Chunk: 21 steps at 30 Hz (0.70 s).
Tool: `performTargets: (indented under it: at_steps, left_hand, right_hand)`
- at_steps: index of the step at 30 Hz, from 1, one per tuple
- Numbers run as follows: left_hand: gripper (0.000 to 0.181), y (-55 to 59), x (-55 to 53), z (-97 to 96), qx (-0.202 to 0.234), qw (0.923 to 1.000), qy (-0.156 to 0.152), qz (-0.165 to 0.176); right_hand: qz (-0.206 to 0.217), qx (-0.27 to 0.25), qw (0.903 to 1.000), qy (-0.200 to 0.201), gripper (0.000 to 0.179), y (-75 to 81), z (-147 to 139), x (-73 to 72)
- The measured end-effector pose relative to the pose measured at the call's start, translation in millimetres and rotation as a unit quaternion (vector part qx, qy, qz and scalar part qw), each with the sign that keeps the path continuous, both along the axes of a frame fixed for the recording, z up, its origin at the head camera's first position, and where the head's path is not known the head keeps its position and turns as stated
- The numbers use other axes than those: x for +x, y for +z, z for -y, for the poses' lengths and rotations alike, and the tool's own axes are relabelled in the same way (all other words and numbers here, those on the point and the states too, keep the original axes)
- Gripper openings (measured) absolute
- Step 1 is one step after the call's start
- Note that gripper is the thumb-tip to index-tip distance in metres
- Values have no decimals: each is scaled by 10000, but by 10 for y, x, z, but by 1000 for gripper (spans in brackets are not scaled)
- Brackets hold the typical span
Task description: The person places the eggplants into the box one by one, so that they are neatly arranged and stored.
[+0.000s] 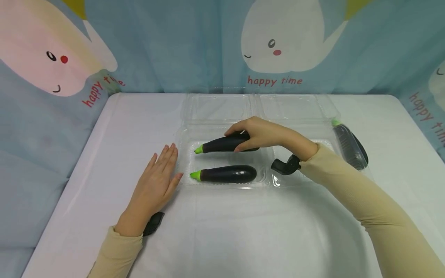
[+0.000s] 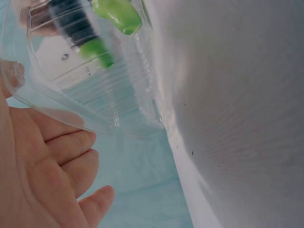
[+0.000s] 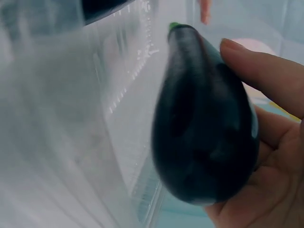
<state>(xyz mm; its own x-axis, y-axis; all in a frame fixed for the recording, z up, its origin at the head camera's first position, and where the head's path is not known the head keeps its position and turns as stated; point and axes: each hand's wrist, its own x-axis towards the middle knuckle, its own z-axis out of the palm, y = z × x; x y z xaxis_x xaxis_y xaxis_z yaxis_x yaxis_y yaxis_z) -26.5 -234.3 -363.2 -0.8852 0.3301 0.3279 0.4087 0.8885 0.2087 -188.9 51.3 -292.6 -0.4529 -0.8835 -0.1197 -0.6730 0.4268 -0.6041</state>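
Note:
My right hand (image 1: 260, 133) grips a dark purple toy-like eggplant (image 1: 219, 144) by its thick end, over the back of the left clear plastic container (image 1: 185, 135). Its green stem points left. The right wrist view shows this eggplant (image 3: 204, 123) between thumb and fingers. A second eggplant (image 1: 229, 174) lies in the front of the same container, also stem to the left. Fingers straight, my left hand (image 1: 158, 181) is at the container's left side. In the left wrist view, the fingers (image 2: 71, 147) are right at the clear rim (image 2: 102, 128).
Another clear container (image 1: 288, 183) adjoins on the right, partly hidden by my right forearm. Both lids (image 1: 220, 108) stand open at the back. Farther right, at least one more eggplant (image 1: 361, 148) lies behind clear plastic. A patterned blue curtain (image 1: 194, 46) hangs behind the white table (image 1: 222, 235).

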Motion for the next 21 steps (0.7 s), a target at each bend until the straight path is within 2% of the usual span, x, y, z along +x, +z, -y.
performTargets:
  at_steps: [15, 21]
  left_hand:
    - [74, -9, 5, -10, 34, 9999, -47, -101]
    - [74, -3, 0, -7, 61, 9998, -52, -174]
  right_hand:
    - [197, 802, 9954, 496, 48, -43, 67, 1]
    - [388, 858, 9940, 556, 50, -24, 64, -26]
